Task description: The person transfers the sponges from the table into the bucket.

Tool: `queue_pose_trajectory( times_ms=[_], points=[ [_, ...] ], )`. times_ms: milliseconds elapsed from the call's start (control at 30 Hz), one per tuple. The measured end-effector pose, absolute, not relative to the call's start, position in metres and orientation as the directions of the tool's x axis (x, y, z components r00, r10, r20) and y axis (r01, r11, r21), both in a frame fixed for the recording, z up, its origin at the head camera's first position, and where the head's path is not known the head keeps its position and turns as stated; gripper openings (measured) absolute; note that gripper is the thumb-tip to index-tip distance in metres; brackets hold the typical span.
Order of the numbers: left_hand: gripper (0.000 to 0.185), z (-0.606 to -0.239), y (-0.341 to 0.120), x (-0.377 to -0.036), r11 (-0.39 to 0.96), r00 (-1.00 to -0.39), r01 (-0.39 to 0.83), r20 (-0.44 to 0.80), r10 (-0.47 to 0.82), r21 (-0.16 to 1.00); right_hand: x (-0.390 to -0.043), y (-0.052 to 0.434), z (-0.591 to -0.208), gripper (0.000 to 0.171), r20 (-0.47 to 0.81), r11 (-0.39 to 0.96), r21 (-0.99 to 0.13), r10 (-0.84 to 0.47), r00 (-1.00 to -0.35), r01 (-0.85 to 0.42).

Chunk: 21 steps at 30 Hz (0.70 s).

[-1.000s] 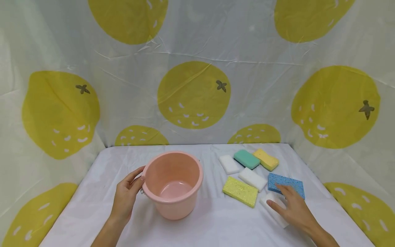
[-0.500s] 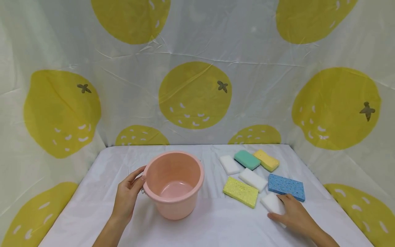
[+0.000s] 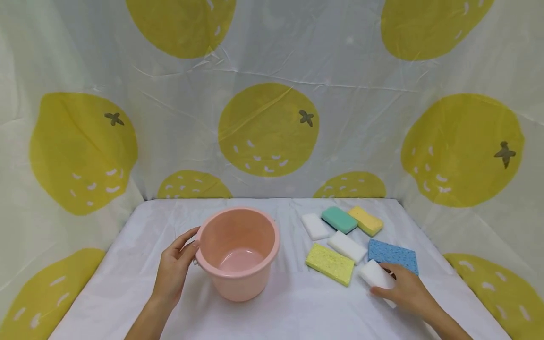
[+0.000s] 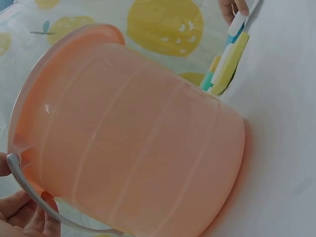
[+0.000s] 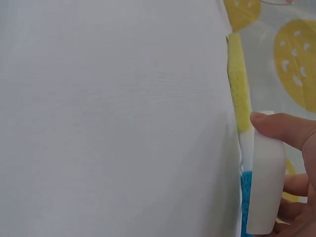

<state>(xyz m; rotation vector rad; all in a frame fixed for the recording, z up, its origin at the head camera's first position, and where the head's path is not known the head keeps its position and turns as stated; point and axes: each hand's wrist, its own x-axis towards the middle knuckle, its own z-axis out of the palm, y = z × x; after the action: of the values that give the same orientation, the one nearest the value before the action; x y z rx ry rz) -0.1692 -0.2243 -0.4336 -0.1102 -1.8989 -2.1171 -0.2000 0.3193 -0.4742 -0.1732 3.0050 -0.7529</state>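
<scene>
Fingers and thumb of the right hand (image 3: 405, 290) pinched a white sponge (image 3: 376, 276) at the near right of the worktop (image 3: 297, 307), its grip clamped on the block's edges. Half a second before, that hand had lain flatter on the sponge. The left hand (image 3: 174, 269) kept its curled grip on the pink bucket (image 3: 238, 252) beside its handle.

No readable text, labels, brands or numbers, only fruit prints on the backdrop cloth (image 3: 272, 94)

Head view looks down across the table (image 3: 297, 302); both wrist views sit close, sharing its cloth.
</scene>
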Motion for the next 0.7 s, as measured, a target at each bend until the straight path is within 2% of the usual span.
queue_pose_trajectory(
  times_ms=[700],
  points=[
    [0.044, -0.438, -0.223, -0.170, -0.119, -0.954, 0.273, 0.253, -0.164, 0.955, -0.207, 0.314, -0.449, 0.084, 0.050, 0.850, -0.494, -0.182, -0.982, -0.183]
  ],
)
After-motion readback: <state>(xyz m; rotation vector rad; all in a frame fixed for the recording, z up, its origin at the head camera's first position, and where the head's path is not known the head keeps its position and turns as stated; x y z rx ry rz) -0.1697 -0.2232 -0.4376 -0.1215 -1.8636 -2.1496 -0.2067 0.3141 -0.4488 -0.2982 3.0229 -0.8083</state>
